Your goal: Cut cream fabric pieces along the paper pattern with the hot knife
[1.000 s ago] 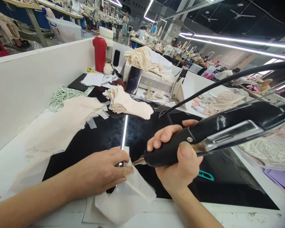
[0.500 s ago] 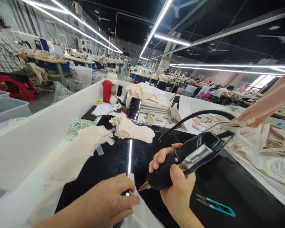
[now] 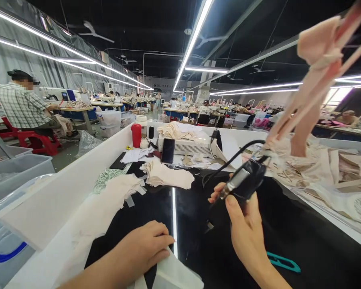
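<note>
My right hand [image 3: 246,226] is wrapped around a black corded hand tool [image 3: 251,180] with a metal lever along its body. The tool hangs from pink fabric strips [image 3: 311,86] tied near its cord, and its lower end is blurred over the black tabletop [image 3: 198,228]. Low in the middle, my left hand [image 3: 149,245] has its fingers pressed together on the edge of a pale, translucent piece of fabric [image 3: 179,273]. Teal thread snips [image 3: 284,263] lie partly hidden behind my right wrist.
Stacked cream fabric pieces [image 3: 168,175] lie ahead, and more pieces [image 3: 105,210] with grey tabs are at left. Beyond stand a phone [image 3: 167,151], a red bottle [image 3: 136,135] and a white vented box [image 3: 195,145]. Fabric scraps [image 3: 325,168] heap at right. A person in a checked shirt sits far left.
My right hand has moved right with the tool, which has turned and swung away from my left hand. The pale fabric under my left hand has shifted. The camera view has tilted up.
</note>
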`<state>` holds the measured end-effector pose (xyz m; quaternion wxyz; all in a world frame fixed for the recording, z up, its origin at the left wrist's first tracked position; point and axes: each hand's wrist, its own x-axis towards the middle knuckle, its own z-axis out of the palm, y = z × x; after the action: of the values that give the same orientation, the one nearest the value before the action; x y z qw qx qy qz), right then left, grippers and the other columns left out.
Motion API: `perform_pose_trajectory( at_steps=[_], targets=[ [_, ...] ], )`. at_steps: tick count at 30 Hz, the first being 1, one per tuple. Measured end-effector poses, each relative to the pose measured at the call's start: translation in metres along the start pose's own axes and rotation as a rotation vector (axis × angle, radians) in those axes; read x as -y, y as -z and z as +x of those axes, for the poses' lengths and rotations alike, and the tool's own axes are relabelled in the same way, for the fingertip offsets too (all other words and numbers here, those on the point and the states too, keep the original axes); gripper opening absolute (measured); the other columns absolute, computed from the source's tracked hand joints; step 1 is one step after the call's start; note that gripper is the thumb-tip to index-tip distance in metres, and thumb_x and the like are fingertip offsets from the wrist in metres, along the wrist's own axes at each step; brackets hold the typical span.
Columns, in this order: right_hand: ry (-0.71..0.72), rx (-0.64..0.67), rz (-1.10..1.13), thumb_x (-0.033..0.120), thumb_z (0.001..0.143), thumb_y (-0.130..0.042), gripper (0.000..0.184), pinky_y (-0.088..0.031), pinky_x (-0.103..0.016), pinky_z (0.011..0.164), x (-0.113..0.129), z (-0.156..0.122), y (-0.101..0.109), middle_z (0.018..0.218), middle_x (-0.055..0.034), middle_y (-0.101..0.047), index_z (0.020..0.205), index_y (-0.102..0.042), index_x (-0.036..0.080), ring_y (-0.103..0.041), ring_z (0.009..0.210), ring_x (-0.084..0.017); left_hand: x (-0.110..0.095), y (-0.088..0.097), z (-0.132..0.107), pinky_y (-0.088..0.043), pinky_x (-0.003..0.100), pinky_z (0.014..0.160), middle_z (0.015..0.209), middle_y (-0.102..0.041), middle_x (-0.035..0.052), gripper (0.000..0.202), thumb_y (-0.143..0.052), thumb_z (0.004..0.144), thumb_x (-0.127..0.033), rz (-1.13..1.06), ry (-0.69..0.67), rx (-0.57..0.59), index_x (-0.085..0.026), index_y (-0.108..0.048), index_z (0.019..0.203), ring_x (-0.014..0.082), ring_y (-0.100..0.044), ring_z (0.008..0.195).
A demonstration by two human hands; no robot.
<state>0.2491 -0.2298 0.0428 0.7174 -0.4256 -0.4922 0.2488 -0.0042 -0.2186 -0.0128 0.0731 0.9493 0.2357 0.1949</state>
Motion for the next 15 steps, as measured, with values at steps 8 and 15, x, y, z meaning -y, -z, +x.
perform_pose_trajectory(
  at_steps=[8,15],
  targets=[
    [0.132,0.029,-0.471,0.054,0.094,-0.066,0.03,-0.042,-0.032,0.071,0.012,0.013,0.028,0.09,0.0005,-0.052,0.101,-0.067,0.025,-0.048,0.078,-0.017,0.005,0.018,0.002,-0.051,0.028,0.085,0.102,-0.065,0.0047,0.023,-0.046,0.107,-0.012,-0.032,0.02,0.119,-0.018,-0.067,0.111,0.0176,-0.061,0.093],
    [0.123,-0.129,-0.192,0.034,0.085,-0.079,0.055,-0.049,-0.029,0.073,0.011,0.001,0.033,0.109,0.0007,-0.055,0.134,-0.054,0.029,-0.052,0.072,-0.01,0.005,0.027,0.0,-0.049,0.029,0.081,0.095,-0.064,0.0046,0.028,-0.039,0.108,-0.016,-0.046,0.036,0.125,-0.019,-0.064,0.098,0.0178,-0.059,0.087]
  ],
)
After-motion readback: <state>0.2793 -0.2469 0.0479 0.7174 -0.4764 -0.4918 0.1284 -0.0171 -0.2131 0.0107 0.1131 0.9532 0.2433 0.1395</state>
